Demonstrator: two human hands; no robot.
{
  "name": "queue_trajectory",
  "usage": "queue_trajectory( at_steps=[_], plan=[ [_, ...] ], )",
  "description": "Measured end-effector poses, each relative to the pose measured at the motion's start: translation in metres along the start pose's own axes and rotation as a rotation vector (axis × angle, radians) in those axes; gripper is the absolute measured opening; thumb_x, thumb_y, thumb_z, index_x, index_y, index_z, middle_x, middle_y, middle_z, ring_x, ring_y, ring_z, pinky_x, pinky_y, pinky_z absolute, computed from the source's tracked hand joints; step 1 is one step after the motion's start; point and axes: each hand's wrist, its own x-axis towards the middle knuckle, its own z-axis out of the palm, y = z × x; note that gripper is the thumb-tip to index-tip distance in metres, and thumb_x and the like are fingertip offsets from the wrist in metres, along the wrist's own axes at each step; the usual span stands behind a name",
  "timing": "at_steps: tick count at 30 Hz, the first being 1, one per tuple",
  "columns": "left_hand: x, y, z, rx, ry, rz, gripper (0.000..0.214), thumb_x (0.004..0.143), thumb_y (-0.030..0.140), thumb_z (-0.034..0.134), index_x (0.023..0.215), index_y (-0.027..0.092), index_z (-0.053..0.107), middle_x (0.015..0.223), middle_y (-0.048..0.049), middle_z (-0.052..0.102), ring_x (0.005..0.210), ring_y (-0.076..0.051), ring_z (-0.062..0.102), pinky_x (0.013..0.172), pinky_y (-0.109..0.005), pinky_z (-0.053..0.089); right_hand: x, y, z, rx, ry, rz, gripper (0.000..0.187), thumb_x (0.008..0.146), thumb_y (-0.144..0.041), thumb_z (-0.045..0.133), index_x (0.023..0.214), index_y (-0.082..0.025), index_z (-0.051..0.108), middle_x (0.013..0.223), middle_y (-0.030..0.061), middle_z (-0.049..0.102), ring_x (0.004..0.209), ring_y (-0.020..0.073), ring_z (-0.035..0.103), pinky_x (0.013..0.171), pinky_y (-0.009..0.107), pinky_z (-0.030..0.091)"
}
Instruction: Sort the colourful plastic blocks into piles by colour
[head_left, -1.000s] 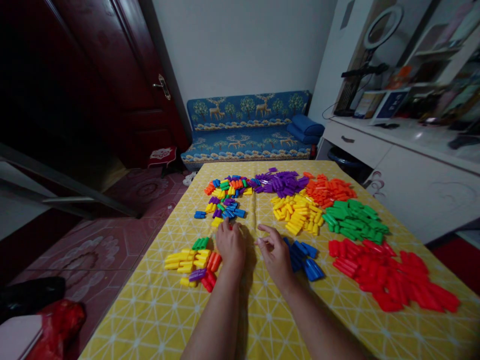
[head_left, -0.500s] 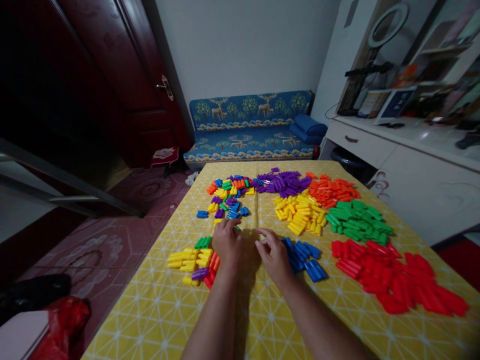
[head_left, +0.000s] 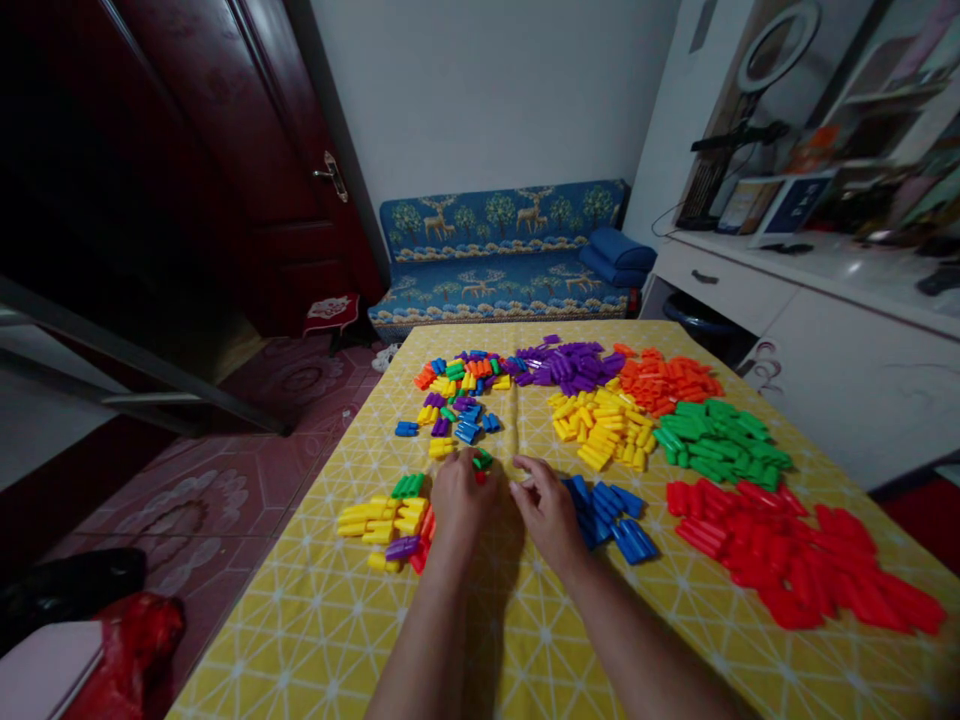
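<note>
Beside left hand [head_left: 461, 492], a piece [head_left: 483, 460] (green)

On my feed, the blue blocks [head_left: 634, 540] and the red blocks [head_left: 795, 560] looked like smooth, hard plastic, with glossy highlights on their rounded surfaces. I read the bench cover [head_left: 330, 620] as matt cloth with a crease in it. The sofa [head_left: 480, 285] seemed clad in dull woven cloth, the door [head_left: 202, 120] looked like polished wood, and its handle [head_left: 334, 178] shone like metal. I also saw smooth floor tiles [head_left: 180, 515], a crinkled, shiny plastic bag [head_left: 142, 650] and a matt wall [head_left: 495, 90].
</note>
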Motion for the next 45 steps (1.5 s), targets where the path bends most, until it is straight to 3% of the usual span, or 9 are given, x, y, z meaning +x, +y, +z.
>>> queue_trajectory(
  at_steps=[6, 11, 19, 25, 29, 33, 38, 42, 45],
  plan=[
    [0.003, 0.014, 0.032, -1.116, -0.034, -0.131, 0.031, 0.073, 0.043, 0.073, 0.082, 0.014, 0.072, 0.077, -0.0065, 0.071, 0.073, -0.017, 0.065, 0.071, -0.027, 0.049, 0.003, -0.008, -0.003, 0.115, 0.036, -0.054, 0.031, 0.091, -0.028, 0.056, 0.121, -0.020, 0.057, 0.116, 0.0111, 0.066, 0.106, 0.0223, 0.064, 0.086, 0.035, 0.055],
    [-0.001, 0.016, 0.044, -1.589, -0.188, -0.274, 0.045, 0.071, 0.051, 0.077, 0.098, 0.015, 0.071, 0.098, -0.0095, 0.072, 0.084, -0.018, 0.068, 0.078, -0.030, 0.053, 0.004, -0.011, -0.004, 0.141, 0.085, -0.086, 0.028, 0.090, -0.023, 0.058, 0.118, -0.021, 0.060, 0.114, 0.0103, 0.064, 0.087, 0.0170, 0.067, 0.074, 0.029, 0.057],
    [-0.005, 0.023, 0.030, -1.743, -0.554, -0.362, 0.043, 0.090, 0.049, 0.057, 0.117, 0.015, 0.063, 0.099, -0.0094, 0.072, 0.080, -0.018, 0.070, 0.075, -0.029, 0.056, 0.003, -0.010, -0.012, 0.135, 0.209, -0.011, 0.021, 0.094, -0.026, 0.051, 0.111, -0.021, 0.063, 0.105, 0.0094, 0.069, 0.094, 0.0200, 0.067, 0.076, 0.031, 0.057],
    [0.000, 0.017, 0.023, -1.803, -0.596, -0.484, 0.036, 0.091, 0.032, 0.053, 0.121, 0.012, 0.059, 0.099, -0.0112, 0.071, 0.086, -0.018, 0.071, 0.083, -0.031, 0.056, 0.004, -0.025, -0.031, 0.092, 0.265, -0.059, 0.020, 0.094, -0.028, 0.052, 0.109, -0.021, 0.064, 0.104, 0.0089, 0.070, 0.093, 0.0189, 0.067, 0.078, 0.031, 0.055],
    [0.003, 0.015, 0.022, -1.877, -0.600, -0.500, 0.035, 0.092, 0.029, 0.048, 0.122, 0.011, 0.055, 0.112, -0.0170, 0.068, 0.106, -0.023, 0.068, 0.094, -0.037, 0.054, 0.014, -0.017, -0.078, -0.118, 0.331, -0.037, 0.022, 0.091, -0.034, 0.055, 0.102, -0.020, 0.068, 0.100, 0.0089, 0.072, 0.089, 0.0202, 0.067, 0.077, 0.032, 0.053],
    [0.004, 0.013, 0.026, -1.891, -0.611, -0.499, 0.034, 0.092, 0.030, 0.048, 0.120, 0.011, 0.053, 0.119, -0.0192, 0.065, 0.112, -0.026, 0.066, 0.093, -0.039, 0.055, 0.015, 0.016, -0.152, -0.291, 0.442, 0.236, 0.032, 0.084, -0.044, 0.057, 0.094, -0.018, 0.071, 0.088, 0.0092, 0.074, 0.077, 0.0217, 0.067, 0.069, 0.032, 0.052],
    [0.005, 0.011, 0.030, -1.895, -0.616, -0.492, 0.035, 0.089, 0.031, 0.053, 0.119, 0.012, 0.055, 0.124, -0.0200, 0.063, 0.121, -0.028, 0.060, 0.096, -0.041, 0.054, -0.003, 0.057, -0.228, -0.618, 0.366, 0.434, 0.029, 0.075, -0.046, 0.056, 0.069, -0.021, 0.070, 0.064, 0.0070, 0.069, 0.055, 0.0215, 0.061, 0.046, 0.028, 0.040],
    [0.005, 0.010, 0.031, -1.907, -0.603, -0.498, 0.035, 0.089, 0.031, 0.054, 0.118, 0.011, 0.056, 0.124, -0.0205, 0.062, 0.122, -0.029, 0.059, 0.099, -0.045, 0.051, -0.012, 0.067, -0.242, -0.759, 0.260, 0.465, 0.031, 0.072, -0.048, 0.056, 0.063, -0.023, 0.071, 0.061, 0.0078, 0.067, 0.047, 0.0200, 0.054, 0.043, 0.030, 0.036],
    [0.005, 0.010, 0.031, -1.926, -0.604, -0.491, 0.038, 0.088, 0.035, 0.055, 0.119, 0.012, 0.056, 0.123, -0.0198, 0.063, 0.122, -0.030, 0.058, 0.101, -0.050, 0.048, -0.006, 0.053, -0.220, -0.795, 0.355, 0.287, 0.032, 0.075, -0.045, 0.053, 0.073, -0.022, 0.074, 0.080, 0.0113, 0.069, 0.065, 0.0247, 0.060, 0.055, 0.036, 0.045]
  ],
)
